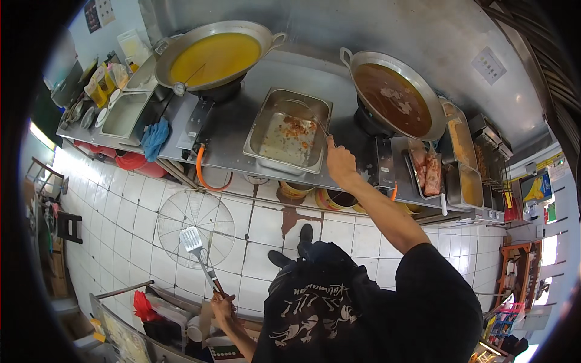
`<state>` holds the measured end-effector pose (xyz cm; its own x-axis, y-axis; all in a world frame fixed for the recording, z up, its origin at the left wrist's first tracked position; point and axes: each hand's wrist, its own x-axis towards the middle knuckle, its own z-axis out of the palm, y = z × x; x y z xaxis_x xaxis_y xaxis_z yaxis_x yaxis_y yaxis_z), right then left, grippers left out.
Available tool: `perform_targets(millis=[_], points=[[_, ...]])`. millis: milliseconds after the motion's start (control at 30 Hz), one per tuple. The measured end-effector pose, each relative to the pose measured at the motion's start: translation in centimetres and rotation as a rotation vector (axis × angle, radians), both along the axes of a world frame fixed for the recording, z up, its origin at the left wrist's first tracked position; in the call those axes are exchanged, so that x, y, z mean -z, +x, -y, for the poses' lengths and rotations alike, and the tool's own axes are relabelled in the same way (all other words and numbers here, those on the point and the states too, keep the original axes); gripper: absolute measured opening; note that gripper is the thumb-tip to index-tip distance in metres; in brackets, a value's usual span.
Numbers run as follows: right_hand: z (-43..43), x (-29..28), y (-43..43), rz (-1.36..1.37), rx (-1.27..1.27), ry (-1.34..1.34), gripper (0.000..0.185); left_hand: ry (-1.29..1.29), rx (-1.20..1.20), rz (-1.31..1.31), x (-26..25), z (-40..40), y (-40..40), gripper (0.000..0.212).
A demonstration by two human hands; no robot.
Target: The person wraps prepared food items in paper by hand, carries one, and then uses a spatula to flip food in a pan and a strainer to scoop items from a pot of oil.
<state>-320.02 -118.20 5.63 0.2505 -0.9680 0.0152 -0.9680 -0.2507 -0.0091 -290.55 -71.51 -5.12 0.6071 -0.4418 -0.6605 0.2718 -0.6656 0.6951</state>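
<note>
My left hand [223, 307], low at the left, grips the handles of a slotted metal turner [191, 239] and a wide round wire skimmer [170, 227], both over the tiled floor. My right hand [341, 159] is closed on a thin metal handle at the right rim of a deep steel tray [254, 131]. The handle leads to a thin curved wire rim inside the tray; the tool's kind is hard to tell. Reddish-brown crumbs [297, 128] and oily residue lie on the tray's bottom.
A wok of yellow liquid [218, 56] with a dial thermometer [179, 88] stands back left. Back right is a wok of dark oil [392, 102] with pale pieces floating. Packed meat [432, 174], food trays, a blue cloth [155, 138] and an orange hose [199, 170] are around the counter.
</note>
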Motion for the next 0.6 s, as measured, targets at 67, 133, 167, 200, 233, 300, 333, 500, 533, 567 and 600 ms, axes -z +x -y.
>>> perform_targets(millis=[67,133,167,200,233,300,333,500,533,567,600], points=[[-0.1,0.4,-0.1,-0.003,0.007,0.019,0.064,0.012,-0.006,0.000,-0.2,-0.3,-0.3,0.022],[-0.3,-0.2,0.1,-0.012,-0.013,-0.008,0.063,0.011,-0.043,-0.056,0.7,-1.0,-0.4,0.022],[-0.4,-0.1,0.1,-0.012,-0.010,-0.006,0.063,0.013,-0.040,-0.056,1.0,-1.3,-0.5,0.022],[-0.4,-0.1,0.1,-0.007,-0.016,-0.009,0.062,0.034,-0.045,-0.049,1.4,-1.5,-0.5,0.022],[-0.4,0.0,-0.2,-0.002,-0.015,-0.014,0.061,0.053,-0.044,-0.042,1.4,-1.2,-0.6,0.021],[-0.3,0.7,-0.7,-0.010,0.001,-0.011,0.061,0.055,-0.041,-0.071,1.4,-0.4,-0.5,0.023],[-0.3,0.9,-0.7,-0.014,0.000,-0.006,0.061,0.058,-0.057,-0.097,1.2,-0.1,-0.3,0.024],[-2.0,-2.5,-2.4,0.210,0.085,0.017,0.055,0.023,0.050,-0.040,2.2,0.0,0.6,0.024],[-2.1,-3.3,-3.1,0.314,0.133,0.085,0.052,0.046,0.076,-0.026,1.8,0.7,0.4,0.024],[-1.4,-2.5,-4.0,0.319,0.149,0.077,0.052,0.040,0.093,-0.021,1.8,1.8,0.0,0.024],[-0.9,-1.1,-6.0,0.502,0.193,0.191,0.049,0.044,0.096,-0.023,1.7,3.0,-0.4,0.023]])
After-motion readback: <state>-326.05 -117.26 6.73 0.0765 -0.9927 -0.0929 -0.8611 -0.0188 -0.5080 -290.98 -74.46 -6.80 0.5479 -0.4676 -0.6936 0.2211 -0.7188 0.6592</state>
